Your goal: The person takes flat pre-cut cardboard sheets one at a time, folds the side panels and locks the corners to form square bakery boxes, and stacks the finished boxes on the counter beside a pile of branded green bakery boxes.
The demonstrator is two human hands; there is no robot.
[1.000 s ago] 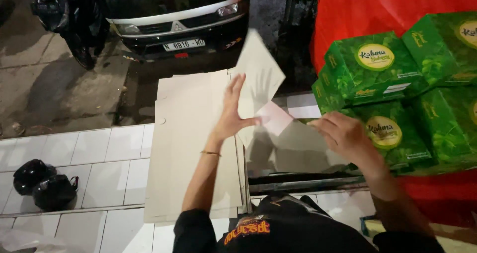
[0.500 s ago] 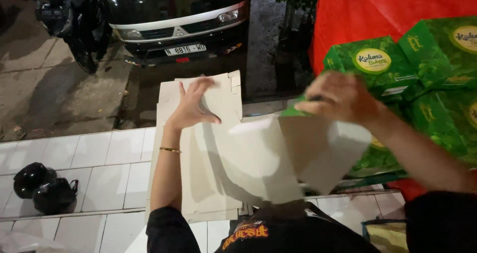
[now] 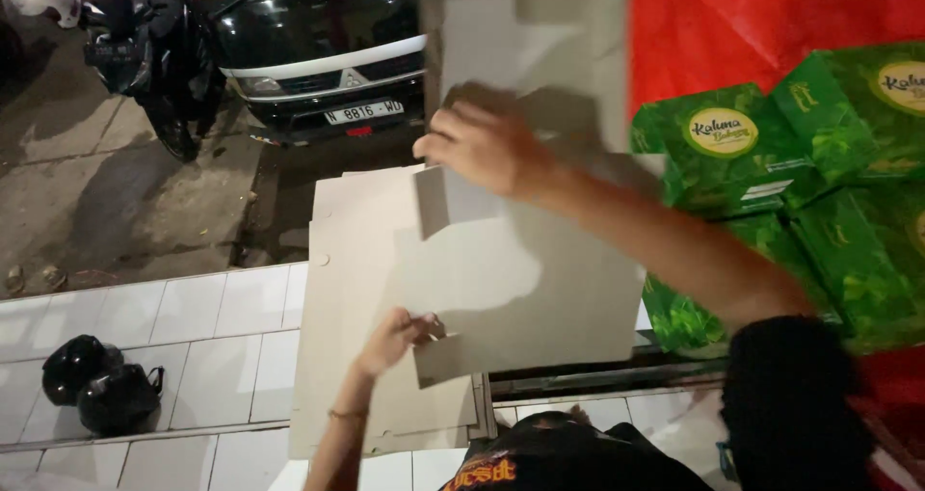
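The right hand [image 3: 482, 149] reaches up and across, fingers curled over a flap of the flat cardboard box blank [image 3: 540, 289], lifting it. The left hand [image 3: 395, 339] pinches its lower corner, arm stretched forward. The blank's top is cut off by the frame and hides part of the stack of blanks [image 3: 352, 279] beneath. Green boxes [image 3: 771, 163] crowd the right; white tiles [image 3: 193, 318] lie left.

Cardboard blank [image 3: 540, 289] – pale grey; boxes [image 3: 771, 154] – green w/ leaf pattern; cloth [image 3: 732, 19] red.
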